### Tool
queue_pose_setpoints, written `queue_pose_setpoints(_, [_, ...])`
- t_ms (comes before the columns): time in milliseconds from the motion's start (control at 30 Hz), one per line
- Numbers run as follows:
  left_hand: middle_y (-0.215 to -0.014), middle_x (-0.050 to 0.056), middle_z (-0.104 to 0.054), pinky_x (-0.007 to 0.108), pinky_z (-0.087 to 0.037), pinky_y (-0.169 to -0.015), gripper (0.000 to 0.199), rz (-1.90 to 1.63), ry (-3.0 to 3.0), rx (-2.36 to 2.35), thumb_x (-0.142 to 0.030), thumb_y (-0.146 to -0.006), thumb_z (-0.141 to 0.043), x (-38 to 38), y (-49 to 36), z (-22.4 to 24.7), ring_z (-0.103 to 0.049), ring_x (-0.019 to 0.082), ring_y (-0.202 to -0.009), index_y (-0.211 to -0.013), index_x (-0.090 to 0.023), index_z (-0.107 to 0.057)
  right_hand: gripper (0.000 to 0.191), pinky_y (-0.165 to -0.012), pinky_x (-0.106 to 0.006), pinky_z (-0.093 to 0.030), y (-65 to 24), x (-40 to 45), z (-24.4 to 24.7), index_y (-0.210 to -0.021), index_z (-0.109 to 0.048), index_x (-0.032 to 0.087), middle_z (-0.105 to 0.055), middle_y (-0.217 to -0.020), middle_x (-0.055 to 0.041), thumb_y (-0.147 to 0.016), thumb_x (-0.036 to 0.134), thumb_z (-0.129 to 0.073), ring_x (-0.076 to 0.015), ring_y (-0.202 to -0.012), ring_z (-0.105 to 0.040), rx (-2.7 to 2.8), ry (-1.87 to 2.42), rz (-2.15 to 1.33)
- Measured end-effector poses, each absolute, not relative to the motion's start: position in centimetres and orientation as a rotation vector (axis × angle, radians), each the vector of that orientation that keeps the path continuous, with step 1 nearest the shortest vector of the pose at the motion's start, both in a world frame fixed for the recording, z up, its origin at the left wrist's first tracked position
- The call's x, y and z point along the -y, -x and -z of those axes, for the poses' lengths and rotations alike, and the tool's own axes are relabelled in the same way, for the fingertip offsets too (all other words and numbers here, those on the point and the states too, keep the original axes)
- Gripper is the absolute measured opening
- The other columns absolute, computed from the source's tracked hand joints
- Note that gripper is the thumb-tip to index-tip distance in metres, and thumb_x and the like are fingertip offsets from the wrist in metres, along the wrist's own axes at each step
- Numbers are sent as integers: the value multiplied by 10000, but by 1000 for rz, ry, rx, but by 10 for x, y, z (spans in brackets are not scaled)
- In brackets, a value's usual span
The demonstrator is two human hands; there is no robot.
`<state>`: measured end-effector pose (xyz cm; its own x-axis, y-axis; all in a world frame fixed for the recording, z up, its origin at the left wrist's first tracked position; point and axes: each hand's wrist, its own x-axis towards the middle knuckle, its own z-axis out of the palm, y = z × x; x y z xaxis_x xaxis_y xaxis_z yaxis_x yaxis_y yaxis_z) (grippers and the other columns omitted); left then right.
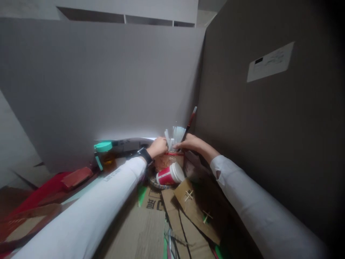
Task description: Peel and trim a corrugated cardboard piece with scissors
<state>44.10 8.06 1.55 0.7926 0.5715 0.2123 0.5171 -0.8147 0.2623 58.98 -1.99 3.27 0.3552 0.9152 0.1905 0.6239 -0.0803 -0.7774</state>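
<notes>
Both my hands are at a patterned box point(165, 160) with a red rim, near the wall corner. A bundle of thin white strips point(178, 133) stands up from it, between my hands. My left hand point(159, 146), with a dark watch on the wrist, has its fingers curled in at the left side of the strips; its fingertips are hidden. My right hand point(190, 142) reaches in from the right, fingers closed beside the strips; what they grip is unclear. A slim dark-and-red stick point(192, 118) with a pale tip slants up beside the right hand.
A red and white paper cup point(167, 176) with a lid lies tilted before the box. Cardboard pieces point(185, 196) with small crossed sticks lie nearer. At left are a jar with a turquoise lid point(103, 146) and red material point(45, 190). Grey panels point(121, 79) rise behind and right.
</notes>
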Motion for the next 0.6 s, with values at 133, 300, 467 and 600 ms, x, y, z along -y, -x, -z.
queue_pose_setpoints(133, [-1202, 88, -637, 444, -552, -842, 313, -485, -2776, -837, -315, -905, -634, -79, -432, -19, -646, 250, -1022, -1186, -178, -609, 243, -747, -350, -574, -588, 26, -42, -1078, -633, 131, -671, -1033, -56, -928, 323, -629, -169, -852, -667, 1413, 2012, -460])
queue_pose_setpoints(300, [-1180, 83, -647, 447, -555, -833, 297, -546, -2720, -796, -327, -909, -625, -79, -415, -33, -649, 248, -996, -1156, -163, -622, 240, -790, -373, -565, -581, 32, -48, -1062, -643, 134, -668, -1061, -51, -918, 327, -640, -197, -920, -663, 1448, 2137, -338])
queue_pose_setpoints(467, [-1129, 76, -662, 421, -567, -793, 274, -584, -2597, -711, -324, -914, -619, -90, -399, -34, -662, 227, -940, -1131, -156, -628, 248, -804, -378, -561, -565, 31, -49, -1087, -637, 145, -662, -1084, -56, -917, 324, -642, -203, -944, -661, 1473, 2168, -237])
queue_pose_setpoints(600, [-1128, 80, -660, 417, -569, -786, 277, -598, -2480, -614, -320, -917, -617, -97, -389, -26, -663, 219, -928, -1141, -158, -621, 284, -832, -402, -556, -546, 25, -50, -1162, -606, 163, -640, -1153, -71, -927, 321, -626, -209, -986, -648, 1486, 2128, -153])
